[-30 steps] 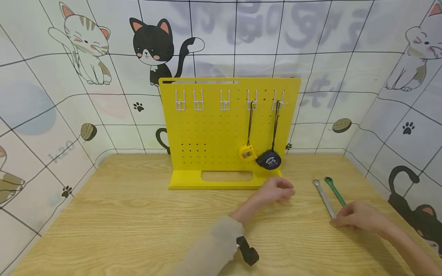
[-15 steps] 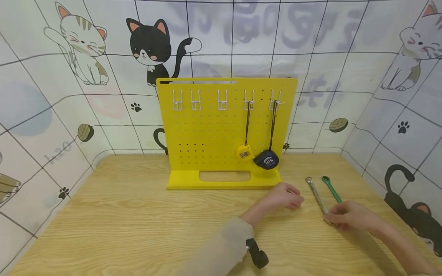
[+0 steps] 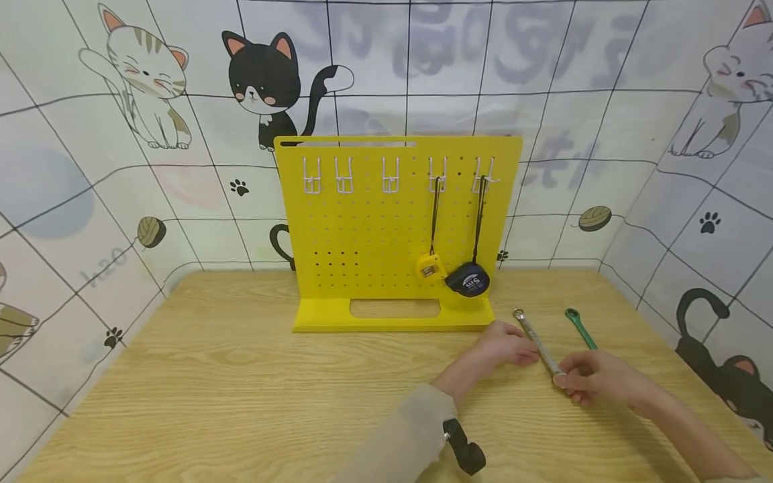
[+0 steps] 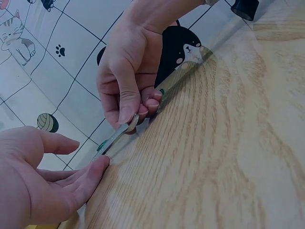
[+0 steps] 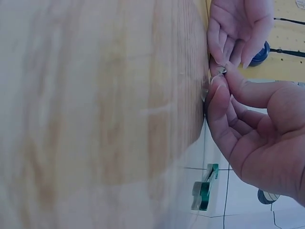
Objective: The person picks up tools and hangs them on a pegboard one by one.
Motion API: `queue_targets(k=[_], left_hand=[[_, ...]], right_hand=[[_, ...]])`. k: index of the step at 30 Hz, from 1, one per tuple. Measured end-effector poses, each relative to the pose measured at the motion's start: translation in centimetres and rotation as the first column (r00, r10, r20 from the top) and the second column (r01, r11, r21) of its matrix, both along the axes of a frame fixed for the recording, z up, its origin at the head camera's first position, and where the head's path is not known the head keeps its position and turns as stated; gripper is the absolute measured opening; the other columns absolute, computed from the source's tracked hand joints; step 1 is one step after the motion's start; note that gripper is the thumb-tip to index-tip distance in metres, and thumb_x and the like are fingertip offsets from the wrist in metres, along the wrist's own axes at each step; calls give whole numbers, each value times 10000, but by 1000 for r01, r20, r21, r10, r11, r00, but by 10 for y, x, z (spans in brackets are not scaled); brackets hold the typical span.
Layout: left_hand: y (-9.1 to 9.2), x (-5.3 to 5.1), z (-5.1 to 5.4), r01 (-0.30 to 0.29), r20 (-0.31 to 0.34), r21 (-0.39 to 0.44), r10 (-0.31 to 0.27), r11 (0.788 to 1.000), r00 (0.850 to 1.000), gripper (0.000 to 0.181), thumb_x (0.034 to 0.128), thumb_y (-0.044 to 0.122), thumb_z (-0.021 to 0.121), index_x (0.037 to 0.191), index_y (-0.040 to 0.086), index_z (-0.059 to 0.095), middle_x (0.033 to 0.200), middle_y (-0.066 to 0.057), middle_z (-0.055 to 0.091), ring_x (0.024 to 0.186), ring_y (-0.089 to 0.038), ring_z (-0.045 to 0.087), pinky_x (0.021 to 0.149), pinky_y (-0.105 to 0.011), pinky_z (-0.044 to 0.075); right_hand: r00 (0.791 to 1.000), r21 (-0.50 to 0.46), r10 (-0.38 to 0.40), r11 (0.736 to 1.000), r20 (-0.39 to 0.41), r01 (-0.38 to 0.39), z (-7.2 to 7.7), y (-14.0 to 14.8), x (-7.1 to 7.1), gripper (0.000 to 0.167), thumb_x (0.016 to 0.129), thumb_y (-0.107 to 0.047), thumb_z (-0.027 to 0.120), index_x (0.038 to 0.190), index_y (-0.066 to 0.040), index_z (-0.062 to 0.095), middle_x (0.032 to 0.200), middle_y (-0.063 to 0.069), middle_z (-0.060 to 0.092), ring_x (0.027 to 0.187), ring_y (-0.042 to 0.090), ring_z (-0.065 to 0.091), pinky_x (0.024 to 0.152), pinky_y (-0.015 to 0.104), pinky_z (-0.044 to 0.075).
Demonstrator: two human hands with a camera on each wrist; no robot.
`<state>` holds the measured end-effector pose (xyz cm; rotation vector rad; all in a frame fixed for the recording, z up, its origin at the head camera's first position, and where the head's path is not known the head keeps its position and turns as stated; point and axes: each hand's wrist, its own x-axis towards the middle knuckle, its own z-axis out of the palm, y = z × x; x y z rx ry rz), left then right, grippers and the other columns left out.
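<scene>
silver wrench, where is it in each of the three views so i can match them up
Head: silver wrench right of centre, slanting down toward the right hand.
Left wrist: silver wrench left of centre, between the two hands.
Right wrist: only a small end of the silver wrench shows, upper right.
Shared landmark: the right hand pinching one end.

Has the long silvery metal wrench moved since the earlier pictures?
Yes: in the head view, the long silvery metal wrench has shifted left, closer to the yellow perforated pegboard.
</scene>
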<state>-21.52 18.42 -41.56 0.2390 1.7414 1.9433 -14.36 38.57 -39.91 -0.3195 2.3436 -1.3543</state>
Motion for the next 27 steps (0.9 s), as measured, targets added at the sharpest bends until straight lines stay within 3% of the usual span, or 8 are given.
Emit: queue_targets(k=[4,7,13,19,27], left_hand=[[-1,-2,-2,-6,-20,32,7,999,1000,15,907,-94,665,905,-88,678,855,-255,725,915,-394,728,788,-381,609],[-2,-2,-2,-4,-45,77,8,997,999,88,905,-93,663,983,-128,684,878,-254,726,937,-403,721,812,-383,604],[-5,-1,6,-37,-108,107,49,994,993,110,905,-42,699,1011,-68,714,821,-86,704,899,-341,724,819,-365,602],[-6,-1,15,-112,-207,159,144,981,968,36,894,-39,727,928,-28,724,759,-4,659,679,-132,656,693,-273,606],[-17,-3,26,-154,-258,264,224,952,940,69,869,-47,753,928,-20,728,780,3,683,682,-91,640,671,-249,600]], right_hand=[[1000,-20,10,1000,2,-10,-1,1,-2,236,1016,-121,616,1062,108,581,838,89,615,720,138,630,604,278,564],[1000,-29,8,1000,-2,-8,-2,0,-2,228,1014,-120,620,1056,100,577,849,91,615,733,147,630,620,287,571],[996,-61,43,997,-73,-48,1,-5,-3,196,1019,-94,598,1052,97,565,836,75,607,702,132,598,592,285,536],[975,-77,85,992,-206,-103,3,-17,-4,126,1018,-61,588,1037,64,588,799,115,627,664,195,607,583,336,527],[944,-51,56,996,-325,-77,9,-35,-7,102,1012,-77,608,1039,21,598,813,116,635,718,216,629,682,295,539]])
